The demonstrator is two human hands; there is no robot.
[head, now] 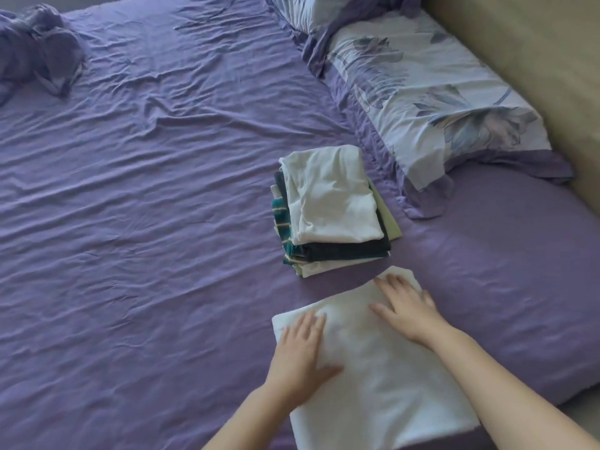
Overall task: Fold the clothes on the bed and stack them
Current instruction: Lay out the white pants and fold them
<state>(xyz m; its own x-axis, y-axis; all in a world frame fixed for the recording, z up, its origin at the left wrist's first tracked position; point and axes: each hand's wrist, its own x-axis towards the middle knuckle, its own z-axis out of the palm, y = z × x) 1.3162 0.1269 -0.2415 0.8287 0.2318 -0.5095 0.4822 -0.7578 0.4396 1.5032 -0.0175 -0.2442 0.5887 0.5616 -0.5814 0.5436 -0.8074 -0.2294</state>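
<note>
Fingers (308, 323) of our left hand (300, 355) lie straight and slightly spread, flat on the white garment (373, 378) at the lower centre of the frame, gripping nothing. Our right hand (406, 306) rests likewise on the same garment's upper right portion, fingers extended and pressed to the cloth, holding nothing. We record the white garment as folded into a rough rectangle, lying on the purple bed sheet (146, 222) near the lower edge of the frame. Just above it, apart by a narrow strip of sheet, stands the stack of folded clothes (331, 212): a white piece on top, dark, teal-striped and pale green layers showing beneath. We note a floral pillow (431, 102) at the upper right, close beside the stack, and a crumpled purple cloth (35, 47) at the upper left, well apart.
</note>
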